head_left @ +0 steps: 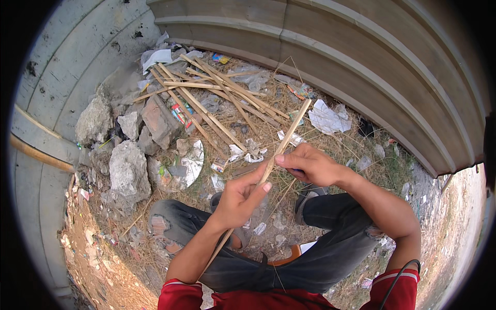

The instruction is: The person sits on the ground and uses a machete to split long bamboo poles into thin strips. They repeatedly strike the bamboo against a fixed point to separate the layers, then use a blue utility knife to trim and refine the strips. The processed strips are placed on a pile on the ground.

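Head view: both hands work one long bamboo strip (281, 147), the left hand (235, 199) closed around its middle and the right hand (310, 165) pinching it just above that grip, with what may be a blue-handled tool tucked under the fingers. Beyond the grip lies a pile of similar strips (217, 95) among stones (129, 168) and litter, so by appearance the work is partway through. How many are finished cannot be told; the tool is mostly hidden.
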